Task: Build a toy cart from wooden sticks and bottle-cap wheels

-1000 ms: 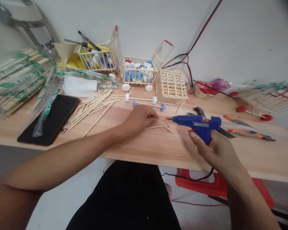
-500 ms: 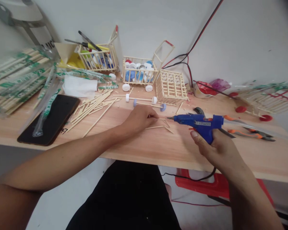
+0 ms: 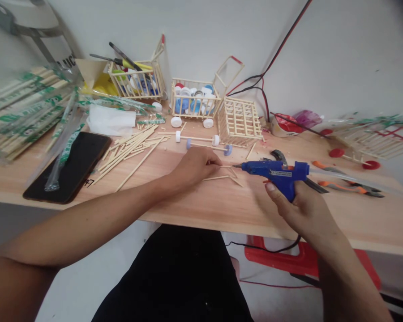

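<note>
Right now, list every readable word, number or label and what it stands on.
"LUC": container at upper left.
"47": handwritten on the tabletop.
Too small or blurred to read: label on the blue glue gun; green print on the plastic wrappers; marks on the white tub.

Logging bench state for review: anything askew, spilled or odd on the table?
No spill visible, just untidy. A plastic wrapper lies across the phone, an odd spot for packaging. Loose sticks lie at mixed angles. The stick basket shows no wheels or handle, unlike the cart beside it.
</note>
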